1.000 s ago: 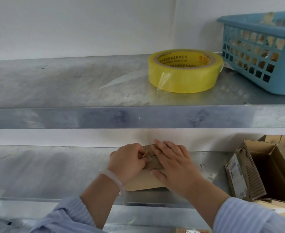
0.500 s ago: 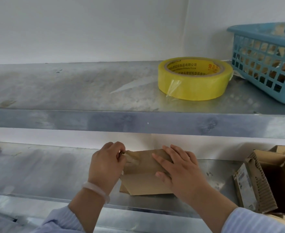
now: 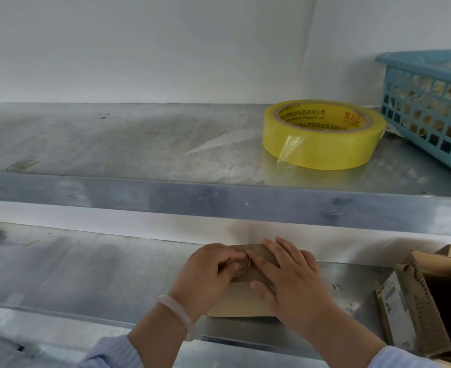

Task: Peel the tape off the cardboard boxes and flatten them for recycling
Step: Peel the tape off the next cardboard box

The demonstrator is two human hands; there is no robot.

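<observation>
A small flat piece of brown cardboard box [image 3: 241,301] lies on the lower metal shelf [image 3: 86,274]. My right hand [image 3: 290,282] presses flat on its right part, fingers spread. My left hand [image 3: 205,274] is at its upper left, fingers pinched on a crumpled bit of clear tape [image 3: 241,265] lying on the box top. Both hands hide most of the cardboard. Whether the tape is still stuck to the box is unclear.
An open cardboard box [image 3: 426,301] with a label stands at the right of the lower shelf. On the upper shelf [image 3: 165,192] sit a yellow tape roll [image 3: 322,134] and a blue plastic basket [image 3: 431,107] holding scraps. White wall behind.
My left hand, which had pulled tape out to the left half a second ago, has come back to the box beside the right hand, with the tape bunched in its fingers.
</observation>
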